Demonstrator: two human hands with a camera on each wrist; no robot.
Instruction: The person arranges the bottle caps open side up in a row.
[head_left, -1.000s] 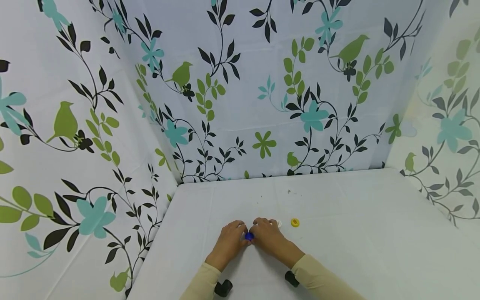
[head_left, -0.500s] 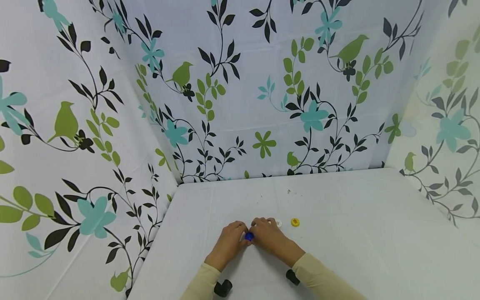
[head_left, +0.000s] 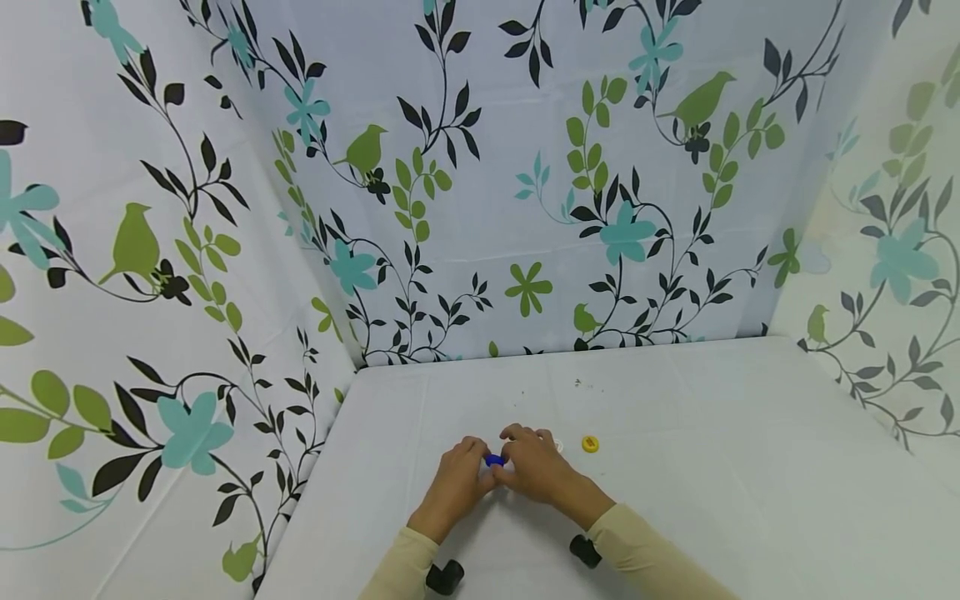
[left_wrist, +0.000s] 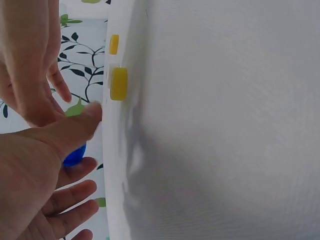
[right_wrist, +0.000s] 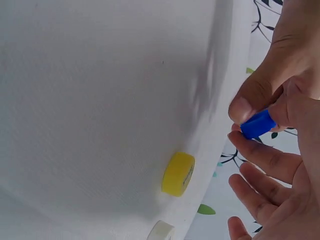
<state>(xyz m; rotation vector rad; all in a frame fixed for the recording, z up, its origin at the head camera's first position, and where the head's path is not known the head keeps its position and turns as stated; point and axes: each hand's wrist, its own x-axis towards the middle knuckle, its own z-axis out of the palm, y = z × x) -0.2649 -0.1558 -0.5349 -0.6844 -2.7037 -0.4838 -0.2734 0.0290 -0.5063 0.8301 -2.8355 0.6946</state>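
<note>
Both hands meet around a small blue plastic cap-like disc (head_left: 494, 460), raised off the table. In the left wrist view, the thumb and index finger of my left hand (left_wrist: 30, 170) pinch this blue disc (left_wrist: 74, 156), other fingers spread apart. My right hand (right_wrist: 285, 190) holds the same disc (right_wrist: 257, 124) from the other side, with several fingers fanned out below it. In the head view my left hand (head_left: 453, 483) and right hand (head_left: 542, 468) come together with thumbs touching or nearly so.
A yellow disc (head_left: 590, 443) lies right of the hands, beside a white disc (head_left: 558, 447) partly covered by the right hand. A second yellow disc (right_wrist: 178, 174) shows in the right wrist view. White cloth (head_left: 712, 467) covers the table; patterned curtains surround it.
Over the last half second, both hands have shifted slightly away from the body and the blue disc has tilted, showing flatter than its earlier round face. The yellow disc stays put.
</note>
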